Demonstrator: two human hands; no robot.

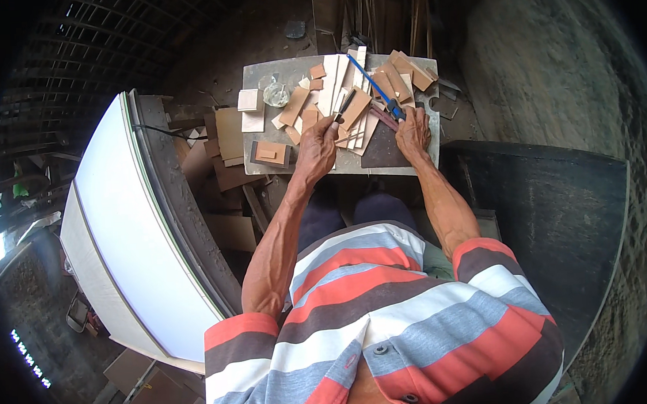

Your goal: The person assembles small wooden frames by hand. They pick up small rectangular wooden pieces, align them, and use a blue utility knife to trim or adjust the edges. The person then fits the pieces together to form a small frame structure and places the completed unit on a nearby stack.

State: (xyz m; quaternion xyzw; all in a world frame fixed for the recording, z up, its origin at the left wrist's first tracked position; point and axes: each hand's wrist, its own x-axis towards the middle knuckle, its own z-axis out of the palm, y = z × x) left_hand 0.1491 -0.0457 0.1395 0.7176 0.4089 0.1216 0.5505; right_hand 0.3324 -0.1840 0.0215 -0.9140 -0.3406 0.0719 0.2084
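My right hand (413,133) is closed around the handle end of a blue hacksaw (376,84), whose long thin frame slants up and to the left over the wood pieces. My left hand (316,147) pinches a slim dark stick-like tool (345,101), its exact kind too small to make out. Behind that tool lies a tan wood block (356,109). Pale wood strips (331,81) and brown offcuts (394,76) are heaped between and beyond both hands. Next to the right hand, a reddish-brown strip (383,117) rests beside the saw.
A worktable (250,79) bears a glass jar (276,95), a pale block (250,100) and a dark-edged wooden piece (270,153). At left stands a large white panel (130,219); at right, a dark board (544,227) by a rough wall. Scrap boards (229,137) lie left of the table.
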